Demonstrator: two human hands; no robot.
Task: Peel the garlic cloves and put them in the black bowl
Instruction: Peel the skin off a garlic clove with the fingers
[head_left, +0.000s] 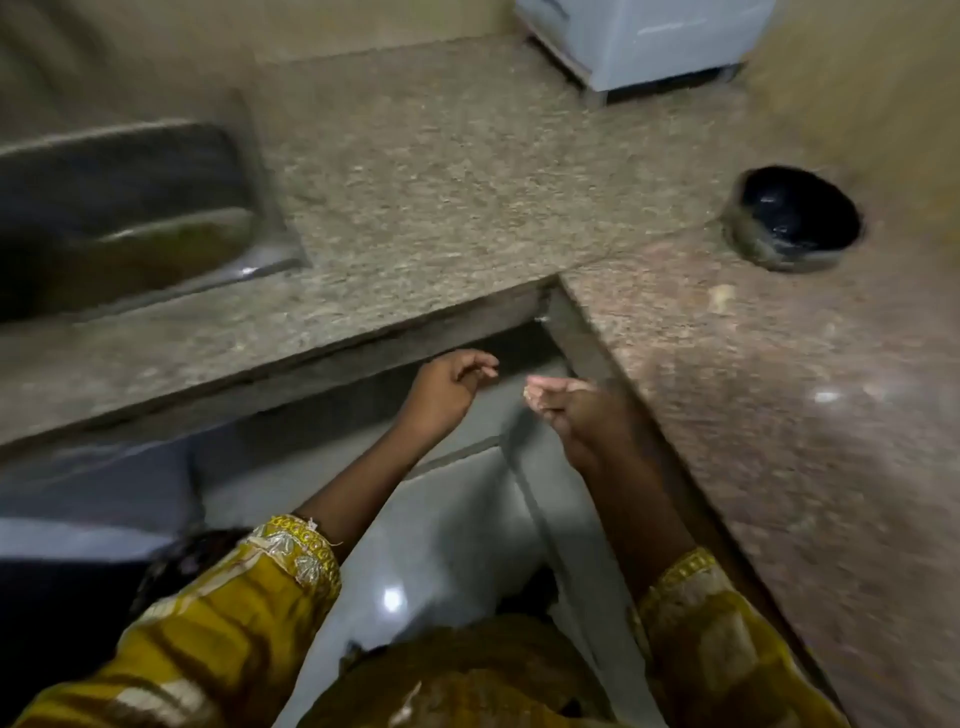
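- Both hands, left hand (449, 387) & right hand (574, 413), hover close together off the inner corner of the counter (441, 171), above the floor (457, 519). Prob. so loose skin falls clear of the work surface.
- Counter is L-shaped speckled stone wrapping round the person, so everything sits w/in reach.
- Left run holds the sink (130, 208), well apart from the hands.
- Far edge: white box-like unit (644, 36), blurred, can't tell what.
- Right run: black bowl (795, 218), upright, well apart from the hands but on the right hand's side, handy for a drop. Inside too dark to read.
- Left hand: fingers loosely curled, nothing seen in them.
- Right hand: fingertips pinch a small pale bit, likely a garlic clove (531, 397). Peeled or not, too blurred.
- Smallest: pale scrap (722, 299) on the counter btwn right hand & bowl, skin or clove unclear.
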